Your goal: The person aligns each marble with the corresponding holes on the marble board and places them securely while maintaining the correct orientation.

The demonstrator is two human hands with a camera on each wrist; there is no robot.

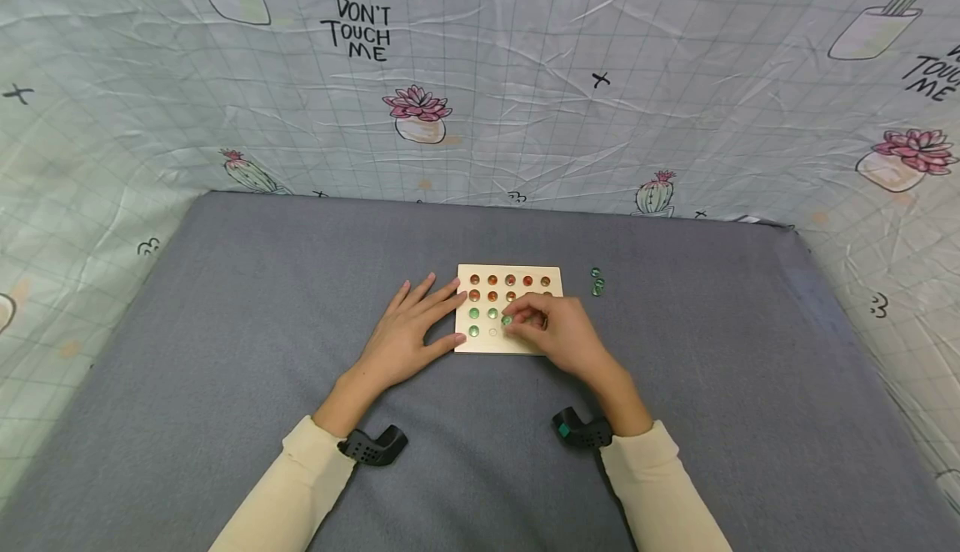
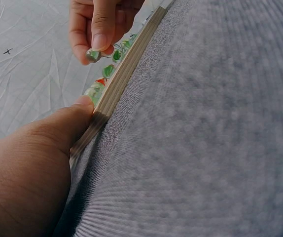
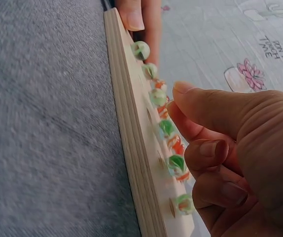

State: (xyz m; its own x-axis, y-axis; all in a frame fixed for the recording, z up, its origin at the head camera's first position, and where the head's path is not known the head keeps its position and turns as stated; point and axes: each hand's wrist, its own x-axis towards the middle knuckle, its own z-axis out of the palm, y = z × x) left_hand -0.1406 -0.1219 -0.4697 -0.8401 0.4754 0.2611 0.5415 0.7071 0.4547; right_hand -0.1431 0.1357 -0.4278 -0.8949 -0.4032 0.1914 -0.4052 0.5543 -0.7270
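Observation:
A pale wooden board with rows of round hollows lies on the cloth. Orange-red marbles fill its two back rows. Green marbles sit in the row in front of them, and one green marble is in the front row's left corner, beside a bare hollow. My left hand has its fingers spread along the board's left edge, thumb touching the near corner. Over the board, my right hand pinches a green marble between thumb and forefinger. That hand hides the board's right part in the head view.
Three loose green marbles lie on the grey cloth to the right of the board. A printed fabric sheet hangs behind and at the sides. Black wrist devices are strapped at both cuffs.

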